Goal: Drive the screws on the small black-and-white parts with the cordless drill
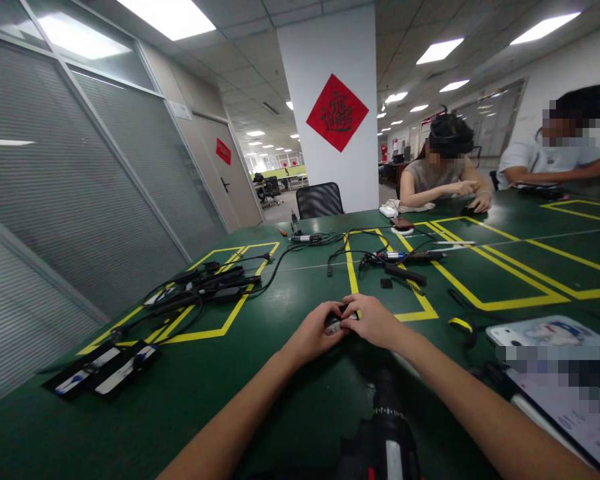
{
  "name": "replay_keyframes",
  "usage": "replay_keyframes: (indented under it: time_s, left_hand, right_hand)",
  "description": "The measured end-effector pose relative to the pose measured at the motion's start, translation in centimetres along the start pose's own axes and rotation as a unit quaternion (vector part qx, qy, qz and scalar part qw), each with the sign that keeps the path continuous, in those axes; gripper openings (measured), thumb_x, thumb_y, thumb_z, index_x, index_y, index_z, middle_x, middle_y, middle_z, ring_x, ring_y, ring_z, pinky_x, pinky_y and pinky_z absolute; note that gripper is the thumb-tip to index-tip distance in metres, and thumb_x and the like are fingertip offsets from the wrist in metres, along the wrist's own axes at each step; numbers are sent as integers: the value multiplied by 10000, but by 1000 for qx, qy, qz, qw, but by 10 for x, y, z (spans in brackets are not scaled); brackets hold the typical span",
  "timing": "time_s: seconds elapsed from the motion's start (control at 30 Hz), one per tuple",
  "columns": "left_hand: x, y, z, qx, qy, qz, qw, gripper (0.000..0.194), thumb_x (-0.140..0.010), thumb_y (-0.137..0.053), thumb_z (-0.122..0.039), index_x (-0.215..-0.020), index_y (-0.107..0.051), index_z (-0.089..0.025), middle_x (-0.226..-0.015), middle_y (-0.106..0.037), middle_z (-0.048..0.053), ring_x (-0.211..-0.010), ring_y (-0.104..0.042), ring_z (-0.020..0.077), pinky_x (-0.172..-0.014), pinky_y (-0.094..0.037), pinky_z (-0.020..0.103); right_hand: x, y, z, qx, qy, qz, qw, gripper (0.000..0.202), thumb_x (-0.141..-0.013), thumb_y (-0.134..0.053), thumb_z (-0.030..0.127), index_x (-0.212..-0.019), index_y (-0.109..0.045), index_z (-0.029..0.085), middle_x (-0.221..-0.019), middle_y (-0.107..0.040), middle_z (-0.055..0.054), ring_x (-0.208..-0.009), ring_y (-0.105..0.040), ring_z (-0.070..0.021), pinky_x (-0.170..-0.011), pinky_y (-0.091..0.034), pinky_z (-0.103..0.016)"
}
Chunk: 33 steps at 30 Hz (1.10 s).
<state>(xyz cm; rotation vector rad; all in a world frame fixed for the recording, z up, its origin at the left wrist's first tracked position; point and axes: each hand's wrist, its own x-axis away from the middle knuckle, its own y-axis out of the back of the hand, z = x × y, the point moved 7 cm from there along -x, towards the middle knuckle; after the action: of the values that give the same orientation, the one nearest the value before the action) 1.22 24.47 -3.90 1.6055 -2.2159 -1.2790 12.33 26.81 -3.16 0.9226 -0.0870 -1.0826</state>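
Both hands meet over the green table (280, 300), near the middle of the head view. My left hand (317, 333) is closed around the left side of a small dark and silver object (333, 325). The fingers of my right hand (373, 321) press on the same object from the right, and partly cover it. What the object is cannot be made out. Below my hands, between my forearms, a black power drill (387, 427) lies with its chuck pointing away from me.
Black cables and adapters (220, 287) lie at the left, with two black-and-white strips (103, 370) nearer. Pen-like tools (405, 256) and a black block (386, 283) lie beyond my hands. A phone (545, 333) is at the right. Two people (443, 167) sit across the table.
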Motion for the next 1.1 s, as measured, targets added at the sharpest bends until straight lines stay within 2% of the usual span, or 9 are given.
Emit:
replay_keyframes:
  time_s: [0.1, 0.23, 0.37, 0.5, 0.63, 0.8, 0.9, 1.0, 1.1]
  left_hand:
    - [1, 0, 2, -14, -5, -1, 1000, 256, -747, -592, -258, -959, -488, -157, -1074, -538, 67, -977, -516, 206, -849, -409, 404]
    - [2, 0, 3, -20, -14, 8, 1000, 270, -746, -599, -291, -954, -497, -153, -1117, -523, 73, -1010, -501, 215, -864, -403, 422]
    - [3, 1, 0, -25, -19, 25, 999, 318, -722, -630, -318, -961, -502, -151, -1146, -512, 77, -1028, -493, 224, -869, -403, 427]
    - [3, 0, -7, -40, -25, 29, 998, 283, -764, -579, -304, -994, -507, -155, -1073, -529, 63, -972, -509, 208, -839, -417, 421]
    - [-1, 0, -7, -45, -32, 32, 998, 266, -783, -554, -307, -1000, -517, -156, -974, -546, 43, -871, -535, 182, -766, -448, 387]
    - [-2, 6, 4, -33, -27, -5, 999, 412, -749, -593, -350, -1093, -466, -164, -1058, -515, 63, -944, -514, 213, -799, -439, 418]
    - [3, 7, 8, -26, -21, -20, 999, 435, -749, -594, -348, -1117, -450, -167, -1073, -509, 67, -957, -512, 218, -808, -439, 426]
    - [7, 9, 6, -28, -16, -18, 999, 514, -725, -625, -327, -1168, -416, -172, -1123, -494, 75, -1017, -493, 230, -864, -415, 438]
    - [10, 20, -3, -43, -2, -26, 999, 608, -702, -651, -298, -1221, -357, -184, -1225, -426, 90, -1139, -412, 216, -980, -333, 391]
  right_hand:
    - [-1, -1, 2, 9, 2, 13, 1000, 160, -717, -593, 288, -785, -704, 195, -1103, -586, -59, -981, -554, -191, -899, -368, -286]
    - [-1, -4, 0, 7, 0, 18, 1000, 158, -718, -587, 279, -797, -705, 210, -1079, -604, -47, -968, -561, -184, -891, -371, -280]
    - [0, -4, -1, -5, -12, -10, 1000, 159, -703, -596, 271, -810, -687, 195, -1004, -622, -51, -932, -562, -171, -849, -384, -273]
    - [1, -1, 0, 4, -46, -42, 998, 225, -651, -634, 259, -862, -634, 180, -889, -628, -36, -837, -555, -168, -738, -405, -269]
    - [1, 0, 3, 22, -67, -42, 997, 257, -653, -634, 262, -895, -612, 179, -875, -626, -45, -868, -535, -186, -735, -396, -276]
    - [2, 0, -3, 1, -68, -20, 997, 404, -672, -627, 305, -1049, -580, 167, -936, -625, -69, -944, -524, -201, -807, -391, -292]
    - [2, -2, -8, -15, -65, 2, 998, 380, -680, -617, 324, -1035, -601, 188, -972, -622, -58, -946, -532, -196, -824, -395, -295]
    - [2, -4, -10, -18, -64, 7, 998, 370, -680, -611, 316, -1026, -613, 187, -992, -621, -59, -948, -540, -199, -831, -399, -299]
    - [3, -2, -8, -39, -58, 3, 998, 380, -689, -601, 322, -1041, -608, 180, -1021, -620, -68, -948, -551, -198, -831, -407, -298]
